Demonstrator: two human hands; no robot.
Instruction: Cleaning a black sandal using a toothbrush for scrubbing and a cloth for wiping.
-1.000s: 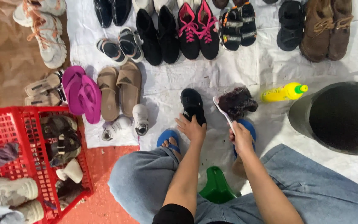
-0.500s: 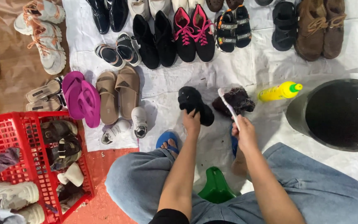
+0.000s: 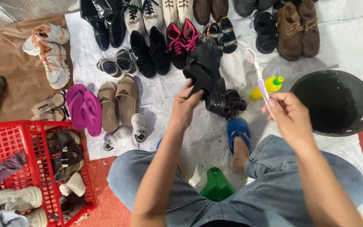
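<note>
Since half a sec ago we've lifted the black shoe [image 3: 206,77] up off the white sheet [image 3: 345,38]; left hand [image 3: 185,105] is clamped on its heel, right hand [image 3: 286,115] closed on a toothbrush [image 3: 259,77]. Hands well apart. Open sheet btwn shoe rows & our knees. Red basket [image 3: 5,138], lower left, holds more shoes; black bucket [image 3: 335,103] sits just right of the right hand.

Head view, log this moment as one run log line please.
left hand: lifts black shoe | right hand: holds toothbrush | beside: yellow bottle, black basin, red basket
</note>
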